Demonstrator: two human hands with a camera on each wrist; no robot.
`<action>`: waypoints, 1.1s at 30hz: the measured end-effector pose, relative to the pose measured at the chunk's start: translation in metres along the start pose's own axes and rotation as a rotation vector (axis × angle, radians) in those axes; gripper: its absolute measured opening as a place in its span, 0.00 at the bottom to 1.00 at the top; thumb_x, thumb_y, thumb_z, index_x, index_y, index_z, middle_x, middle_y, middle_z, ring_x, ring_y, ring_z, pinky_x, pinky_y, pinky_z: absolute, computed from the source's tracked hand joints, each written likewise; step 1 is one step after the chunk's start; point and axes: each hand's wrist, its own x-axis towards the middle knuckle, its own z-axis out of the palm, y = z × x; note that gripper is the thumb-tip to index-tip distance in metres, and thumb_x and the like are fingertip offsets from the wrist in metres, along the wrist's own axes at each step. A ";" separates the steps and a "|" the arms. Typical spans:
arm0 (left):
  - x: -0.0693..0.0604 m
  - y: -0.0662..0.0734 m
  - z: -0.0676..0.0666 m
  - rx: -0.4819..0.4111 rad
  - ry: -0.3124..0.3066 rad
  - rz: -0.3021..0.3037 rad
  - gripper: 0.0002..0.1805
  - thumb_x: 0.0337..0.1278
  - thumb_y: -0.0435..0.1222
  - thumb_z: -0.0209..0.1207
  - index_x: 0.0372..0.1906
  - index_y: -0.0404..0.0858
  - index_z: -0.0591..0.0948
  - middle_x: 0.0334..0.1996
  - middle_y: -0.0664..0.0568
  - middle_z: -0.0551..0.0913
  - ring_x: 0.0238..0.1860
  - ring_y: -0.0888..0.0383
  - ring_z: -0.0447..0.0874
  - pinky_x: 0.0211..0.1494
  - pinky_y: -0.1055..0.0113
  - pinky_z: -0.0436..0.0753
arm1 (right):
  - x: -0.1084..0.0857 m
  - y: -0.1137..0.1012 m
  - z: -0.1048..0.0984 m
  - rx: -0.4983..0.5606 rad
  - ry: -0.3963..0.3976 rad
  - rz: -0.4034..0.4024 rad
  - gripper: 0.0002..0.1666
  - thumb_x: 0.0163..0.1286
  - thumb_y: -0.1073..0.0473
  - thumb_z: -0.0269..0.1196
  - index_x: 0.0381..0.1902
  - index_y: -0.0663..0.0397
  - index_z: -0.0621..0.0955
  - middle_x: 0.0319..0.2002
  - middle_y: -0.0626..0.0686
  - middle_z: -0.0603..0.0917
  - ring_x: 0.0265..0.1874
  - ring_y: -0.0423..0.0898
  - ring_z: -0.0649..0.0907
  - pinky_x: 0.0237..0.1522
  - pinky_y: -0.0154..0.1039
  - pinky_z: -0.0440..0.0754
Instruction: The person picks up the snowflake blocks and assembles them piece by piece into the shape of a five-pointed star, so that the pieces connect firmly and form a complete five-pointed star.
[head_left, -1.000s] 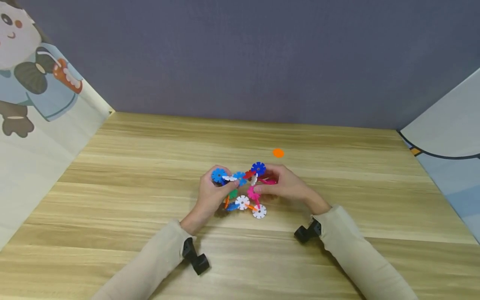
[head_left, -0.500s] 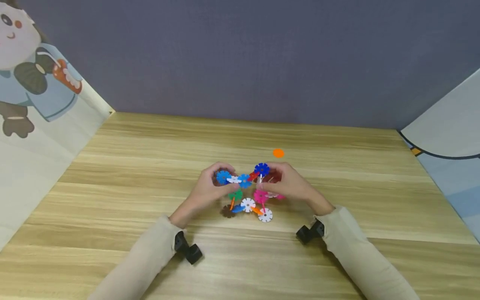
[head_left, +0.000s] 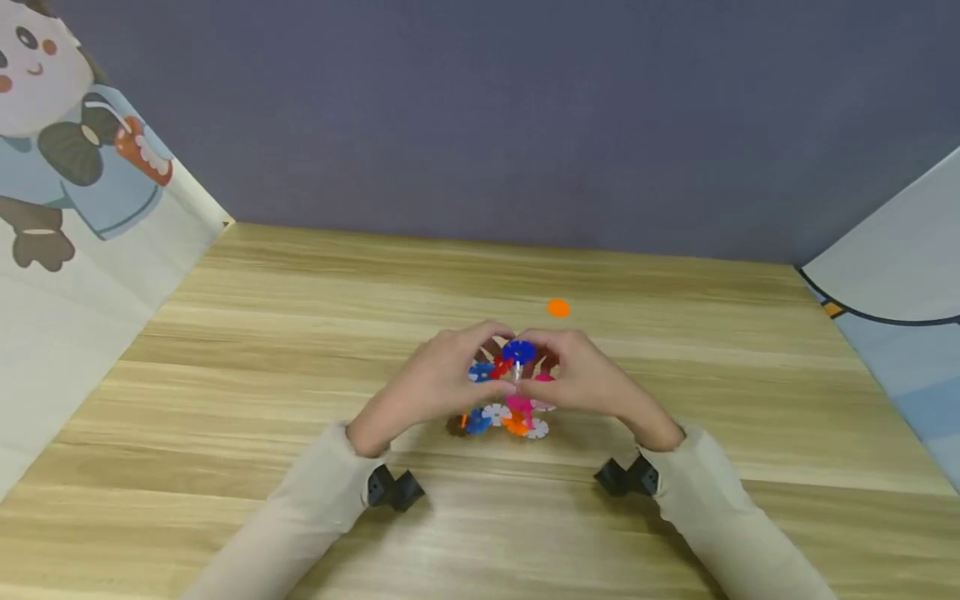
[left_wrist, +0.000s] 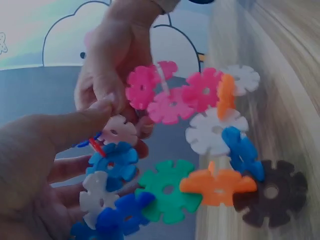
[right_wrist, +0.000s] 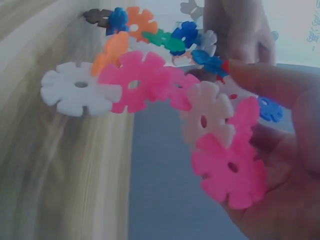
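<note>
A chain of interlocking snowflake discs is bent into a loop between both hands. In the head view a dark blue disc (head_left: 519, 352) and a red disc (head_left: 501, 365) sit at its top, with a white disc (head_left: 497, 414) and a pink disc (head_left: 519, 405) lower down. My left hand (head_left: 442, 375) grips the chain's upper left part, thumb in front and fingers behind. From the right, my right hand (head_left: 585, 375) pinches it, both thumb tips close together. A green disc (left_wrist: 169, 191) and a brown disc (left_wrist: 271, 191) hang lower in the left wrist view.
A loose orange disc (head_left: 558, 307) lies on the wooden table (head_left: 300, 317) behind the hands. A dark grey panel (head_left: 510, 125) rises at the table's back edge. Printed panels stand on both sides, the left one (head_left: 97, 167) showing a cartoon figure.
My left hand has moved right, against my right hand, covering the chain's light blue and green discs. The chain has folded more tightly; my right hand has barely moved.
</note>
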 end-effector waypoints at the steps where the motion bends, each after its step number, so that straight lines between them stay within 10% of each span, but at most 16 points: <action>1: 0.000 0.000 0.000 0.009 0.003 0.001 0.31 0.51 0.47 0.68 0.59 0.42 0.74 0.43 0.51 0.85 0.42 0.57 0.83 0.43 0.67 0.82 | 0.000 -0.001 0.000 0.001 0.000 0.006 0.16 0.57 0.64 0.69 0.43 0.60 0.80 0.34 0.49 0.84 0.30 0.42 0.81 0.34 0.33 0.83; 10: 0.000 -0.010 0.000 -0.034 0.113 0.068 0.23 0.54 0.41 0.66 0.54 0.36 0.78 0.37 0.49 0.86 0.37 0.58 0.83 0.42 0.68 0.83 | -0.007 0.013 -0.024 0.136 -0.131 0.055 0.37 0.53 0.67 0.72 0.60 0.64 0.69 0.50 0.61 0.80 0.49 0.51 0.81 0.52 0.37 0.81; 19: -0.001 -0.009 -0.005 -0.058 0.094 0.093 0.19 0.55 0.39 0.65 0.50 0.36 0.78 0.39 0.50 0.85 0.37 0.58 0.83 0.41 0.69 0.83 | -0.007 0.013 -0.029 0.066 -0.073 0.010 0.18 0.54 0.64 0.72 0.43 0.58 0.81 0.39 0.50 0.84 0.36 0.42 0.82 0.42 0.36 0.83; 25: -0.003 -0.010 -0.008 0.005 0.112 0.243 0.15 0.58 0.36 0.63 0.49 0.36 0.79 0.43 0.50 0.85 0.41 0.59 0.83 0.46 0.66 0.83 | -0.002 -0.001 -0.020 0.002 -0.012 -0.035 0.20 0.50 0.63 0.75 0.42 0.56 0.82 0.37 0.48 0.85 0.35 0.40 0.82 0.40 0.40 0.83; 33: -0.002 -0.011 -0.008 -0.007 0.130 0.229 0.14 0.60 0.38 0.61 0.48 0.35 0.80 0.43 0.49 0.85 0.40 0.58 0.84 0.44 0.66 0.83 | -0.001 -0.006 -0.016 -0.011 -0.035 -0.008 0.21 0.50 0.66 0.74 0.43 0.58 0.80 0.38 0.49 0.85 0.36 0.42 0.83 0.40 0.37 0.84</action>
